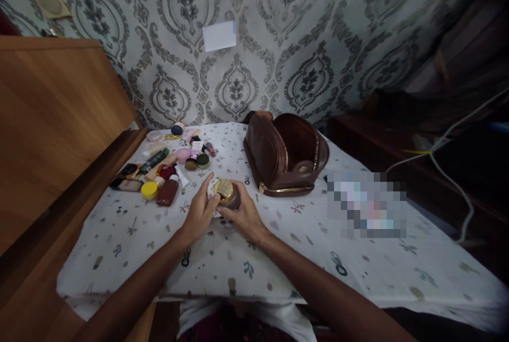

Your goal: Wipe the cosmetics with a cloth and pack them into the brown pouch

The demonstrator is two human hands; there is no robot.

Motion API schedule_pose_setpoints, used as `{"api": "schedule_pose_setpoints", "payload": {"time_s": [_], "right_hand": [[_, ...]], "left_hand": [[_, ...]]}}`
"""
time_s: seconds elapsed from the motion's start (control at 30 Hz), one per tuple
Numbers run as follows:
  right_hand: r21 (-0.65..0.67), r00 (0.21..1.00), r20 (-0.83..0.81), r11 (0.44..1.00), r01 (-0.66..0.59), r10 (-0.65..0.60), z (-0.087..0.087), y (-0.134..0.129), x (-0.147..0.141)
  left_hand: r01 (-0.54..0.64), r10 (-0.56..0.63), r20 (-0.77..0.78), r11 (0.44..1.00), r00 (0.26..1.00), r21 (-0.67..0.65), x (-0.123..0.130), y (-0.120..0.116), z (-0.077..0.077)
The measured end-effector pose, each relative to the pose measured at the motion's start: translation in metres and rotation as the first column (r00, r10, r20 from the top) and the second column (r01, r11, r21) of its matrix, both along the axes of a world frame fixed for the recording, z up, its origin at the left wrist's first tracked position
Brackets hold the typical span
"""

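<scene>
Just in front of me, above the table, my right hand (248,216) is wrapped round a small dark jar (233,201) with a gold rim and lid. My left hand (201,210) closes on the jar's other side, pressing a white, yellow-marked piece (212,187) that looks like cloth or tissue against it. Part of the jar is hidden by fingers. Beyond my hands to the right stands a brown cosmetic bag (264,156), its zipped mouth open. Left of my hands lies a group of cosmetics, including a yellow-lidded pot (149,190) and a dark red case (167,193).
A patterned white cloth (286,252) covers the table. On the right lies a blurred-out flat object (368,207). Wooden furniture (55,98) borders the left side, and a white cable (469,193) hangs at the right. Patterned wallpaper (238,87) rises behind.
</scene>
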State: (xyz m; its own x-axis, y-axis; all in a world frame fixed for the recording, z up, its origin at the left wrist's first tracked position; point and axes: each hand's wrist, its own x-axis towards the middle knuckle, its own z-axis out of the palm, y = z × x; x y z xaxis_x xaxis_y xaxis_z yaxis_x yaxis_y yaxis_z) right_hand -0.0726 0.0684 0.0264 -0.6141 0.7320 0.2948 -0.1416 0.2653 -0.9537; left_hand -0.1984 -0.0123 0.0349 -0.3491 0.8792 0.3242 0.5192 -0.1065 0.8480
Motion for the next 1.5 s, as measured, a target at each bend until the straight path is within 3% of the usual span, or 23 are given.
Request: {"api": "schedule_pose_setpoints", "payload": {"time_s": [0.23,0.47,0.6,0.67,0.8,1.0,1.07,1.23,1.37,1.5], "right_hand": [[0.038,0.996,-0.01,0.995,0.089,-0.089,-0.008,0.01,0.001],[0.043,0.998,-0.01,0.997,0.062,-0.062,-0.009,0.009,0.0],[0.096,0.998,0.021,0.994,0.054,-0.056,-0.012,0.007,-0.002],[0.181,0.996,0.051,0.982,0.061,-0.071,-0.016,0.006,-0.002],[0.323,0.982,0.161,0.945,0.044,-0.101,-0.021,0.005,0.0],[0.368,0.966,0.21,0.927,0.066,-0.152,-0.018,0.007,0.004],[0.366,0.965,0.205,0.927,0.082,-0.166,-0.018,0.008,0.004],[0.368,0.963,0.22,0.927,0.069,-0.159,-0.02,0.006,0.003],[0.409,0.97,0.227,0.912,-0.009,-0.092,-0.021,0.002,0.004],[0.413,0.979,0.195,0.91,-0.031,-0.055,-0.022,0.0,0.002]], "left_hand": [[0.26,-0.242,-0.287,0.965,0.927,0.024,-0.001,-0.005,-0.013],[0.125,-0.076,-0.384,0.987,0.92,0.104,-0.014,-0.004,-0.012],[-0.04,0.075,-0.34,0.993,0.937,0.109,-0.02,-0.007,-0.006],[-0.058,0.087,-0.323,0.994,0.942,0.097,-0.022,-0.007,-0.005],[0.054,-0.013,-0.361,0.993,0.932,0.103,-0.024,-0.005,-0.006],[0.259,-0.213,-0.379,0.963,0.901,0.076,-0.016,-0.008,-0.001],[0.276,-0.235,-0.368,0.959,0.9,0.063,-0.012,-0.008,0.001],[0.171,-0.137,-0.281,0.98,0.95,0.1,-0.004,-0.005,0.003],[0.128,-0.113,-0.171,0.989,0.979,0.079,-0.004,-0.003,0.009],[0.008,-0.008,-0.028,1.0,1.0,0.006,-0.011,0.0,0.009]]}}
